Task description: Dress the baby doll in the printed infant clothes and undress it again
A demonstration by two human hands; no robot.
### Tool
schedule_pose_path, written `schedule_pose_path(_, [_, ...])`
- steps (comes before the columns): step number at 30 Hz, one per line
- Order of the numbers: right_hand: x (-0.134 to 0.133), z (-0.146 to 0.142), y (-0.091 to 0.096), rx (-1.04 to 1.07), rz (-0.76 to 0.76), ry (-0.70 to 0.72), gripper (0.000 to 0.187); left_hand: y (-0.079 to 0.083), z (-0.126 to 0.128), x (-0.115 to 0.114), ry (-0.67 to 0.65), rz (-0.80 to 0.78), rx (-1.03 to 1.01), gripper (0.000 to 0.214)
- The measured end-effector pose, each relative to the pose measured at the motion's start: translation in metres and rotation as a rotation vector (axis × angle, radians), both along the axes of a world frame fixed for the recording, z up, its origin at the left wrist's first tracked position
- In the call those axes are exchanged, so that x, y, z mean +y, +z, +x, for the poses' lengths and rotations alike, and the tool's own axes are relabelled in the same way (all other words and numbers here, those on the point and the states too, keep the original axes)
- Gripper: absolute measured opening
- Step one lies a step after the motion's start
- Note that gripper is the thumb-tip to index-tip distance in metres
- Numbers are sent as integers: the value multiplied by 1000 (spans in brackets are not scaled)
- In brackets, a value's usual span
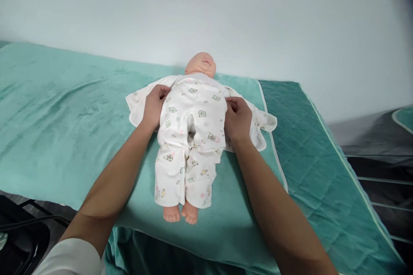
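A baby doll [200, 65] lies on its back, head toward the wall and bare feet toward me. White printed baby pants [196, 107] cover its legs and reach high up its torso, with a slit at the crotch. Under the doll a white baby shirt [263, 121] is spread out to both sides. My left hand [156, 105] pinches the pants' edge at the doll's side, near its chest. On the opposite side my right hand [238, 117] grips the other edge between thumb and curled fingers. The doll's arms are hidden.
A light green blanket [64, 137] covers the bed, over a darker quilted pad [309, 154] at the right. A pale wall [206, 8] stands behind. Metal rails [383, 180] show at the right, and a black chair [22, 236] is at the lower left.
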State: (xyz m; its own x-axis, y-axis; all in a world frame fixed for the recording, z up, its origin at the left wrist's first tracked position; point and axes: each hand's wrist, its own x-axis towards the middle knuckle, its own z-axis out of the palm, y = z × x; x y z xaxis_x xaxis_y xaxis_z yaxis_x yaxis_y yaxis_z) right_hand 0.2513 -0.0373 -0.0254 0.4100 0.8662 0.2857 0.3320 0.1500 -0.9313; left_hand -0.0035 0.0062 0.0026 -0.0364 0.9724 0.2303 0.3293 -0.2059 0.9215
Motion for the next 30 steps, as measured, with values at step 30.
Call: schedule_pose_path(30, [56,-1,35,-41,26,552,18,5,19,77,-148,239,231,13])
